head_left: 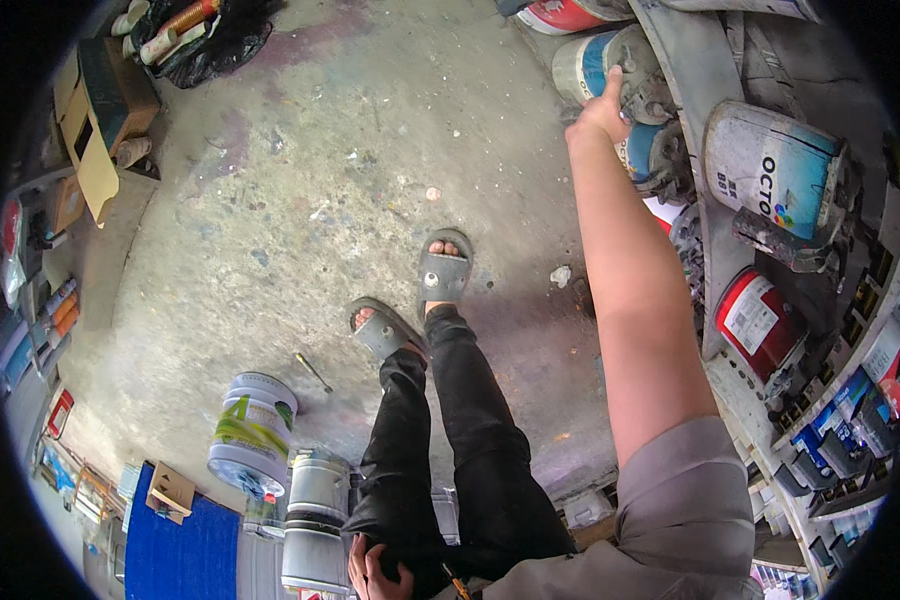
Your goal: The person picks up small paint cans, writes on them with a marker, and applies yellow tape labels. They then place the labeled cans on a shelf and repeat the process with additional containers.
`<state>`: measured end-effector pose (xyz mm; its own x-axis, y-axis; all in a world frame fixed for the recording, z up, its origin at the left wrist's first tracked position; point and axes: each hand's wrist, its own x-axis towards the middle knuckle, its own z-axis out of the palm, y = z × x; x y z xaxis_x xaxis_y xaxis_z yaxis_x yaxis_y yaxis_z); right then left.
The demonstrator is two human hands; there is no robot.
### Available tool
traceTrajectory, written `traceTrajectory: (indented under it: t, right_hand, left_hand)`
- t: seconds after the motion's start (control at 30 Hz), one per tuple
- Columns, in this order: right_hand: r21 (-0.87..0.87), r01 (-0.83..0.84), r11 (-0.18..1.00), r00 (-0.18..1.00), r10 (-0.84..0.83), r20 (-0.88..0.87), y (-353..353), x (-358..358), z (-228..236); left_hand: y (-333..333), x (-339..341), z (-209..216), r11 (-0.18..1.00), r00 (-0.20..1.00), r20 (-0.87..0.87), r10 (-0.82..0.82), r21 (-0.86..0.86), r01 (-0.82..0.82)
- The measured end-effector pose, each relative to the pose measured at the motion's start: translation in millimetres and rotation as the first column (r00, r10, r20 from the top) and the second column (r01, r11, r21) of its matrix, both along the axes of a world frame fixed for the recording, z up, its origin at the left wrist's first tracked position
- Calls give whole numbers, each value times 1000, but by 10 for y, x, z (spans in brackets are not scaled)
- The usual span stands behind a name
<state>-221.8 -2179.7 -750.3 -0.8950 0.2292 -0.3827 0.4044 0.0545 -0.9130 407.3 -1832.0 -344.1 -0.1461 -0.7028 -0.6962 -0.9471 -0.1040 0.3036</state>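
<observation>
Right grip (602,117) at bucket (582,70), shelf edge (686,75) alongside, floor (300,200) leftward

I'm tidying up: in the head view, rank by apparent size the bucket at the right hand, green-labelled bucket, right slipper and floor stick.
Bucket at right hand, green-labelled bucket: unsure; the hand hides part
Right slipper
Floor stick

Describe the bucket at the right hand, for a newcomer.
Start at the grey shelving on the right, top end. Beside it, the right hand overlaps a cream-and-blue bucket. The container beyond is red; the blue-labelled lookalike is nearer, by the wrist.
</observation>
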Motion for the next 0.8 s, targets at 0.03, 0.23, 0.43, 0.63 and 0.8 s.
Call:
traceTrajectory:
  t: [0.03, 0.23, 0.43, 0.63, 0.8]
  right_hand:
    - [-5, -5, 1000, 999, 5, -45, -25, 20, 7]
    - [8, 14, 1000, 986, -15, 165, -215, -54, 21]
    - [121, 28, 992, 999, -30, 15, -138, -164, -43]
    - [180, -70, 981, 992, 49, 117, -69, -256, -100]
    - [544, -756, 363, 607, 699, 377, 655, 154, -69]
  left_hand:
    - [72, 73, -9, 999, 1000, -5, 30, 35, -30]
    - [294, 204, 82, 951, 975, 18, 221, 216, -220]
    - [-20, 98, 66, 990, 998, -40, -50, 132, 55]
    - [413, 173, -145, 992, 996, 23, 87, -90, -84]
    - [357, 181, -270, 983, 983, 15, 184, 25, -184]
